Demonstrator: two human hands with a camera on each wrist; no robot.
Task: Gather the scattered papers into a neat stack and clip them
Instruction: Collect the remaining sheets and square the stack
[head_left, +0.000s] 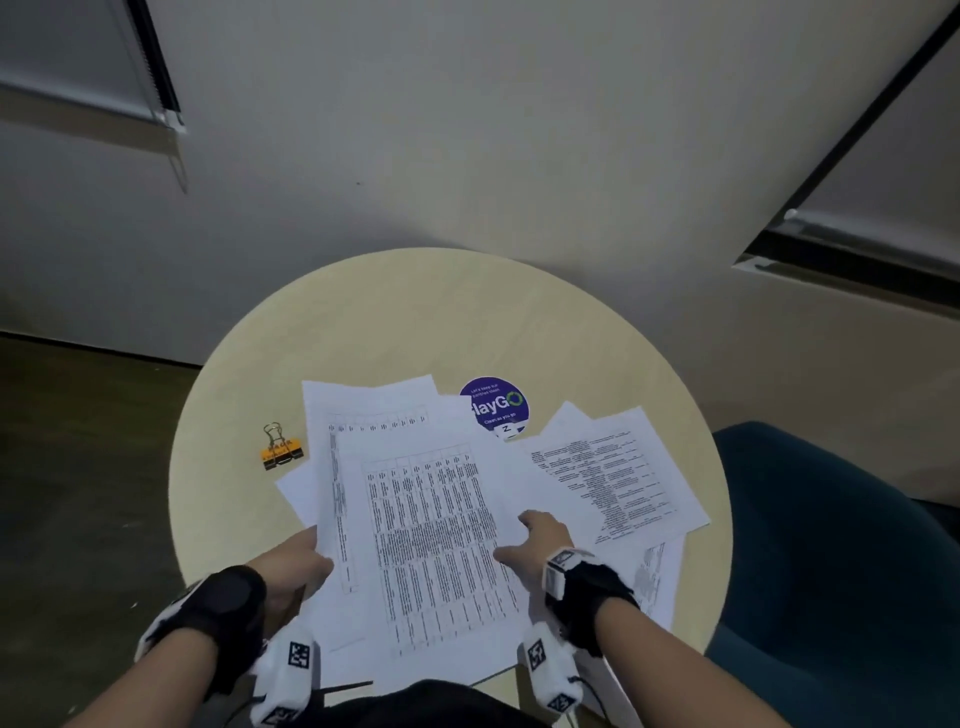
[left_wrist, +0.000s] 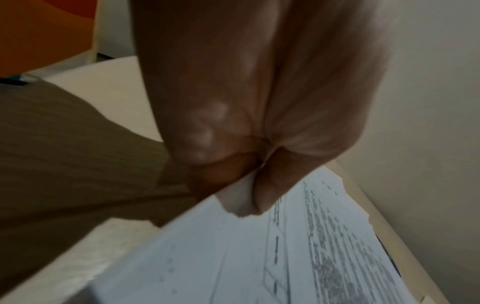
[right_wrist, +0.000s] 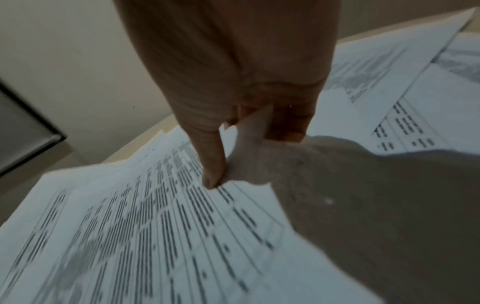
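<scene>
Your left hand (head_left: 298, 564) pinches the left edge of the papers (head_left: 431, 540); thumb on top, fingers (left_wrist: 207, 179) under. Your right hand (head_left: 535, 543) pinches the top sheet's right edge. Papers lie fanned across the round desk (head_left: 415, 312), more sheets (head_left: 613, 467) to the right. Orange clip (head_left: 280, 451) sits on the desk just left of the papers, near the purple sticker (head_left: 493, 402).

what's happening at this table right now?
A person is gathering printed papers on a round table. The left hand pinches the pile's left edge; the right hand grips its right side. More sheets lie fanned out to the right. The orange clip sits untouched on the left.
</scene>
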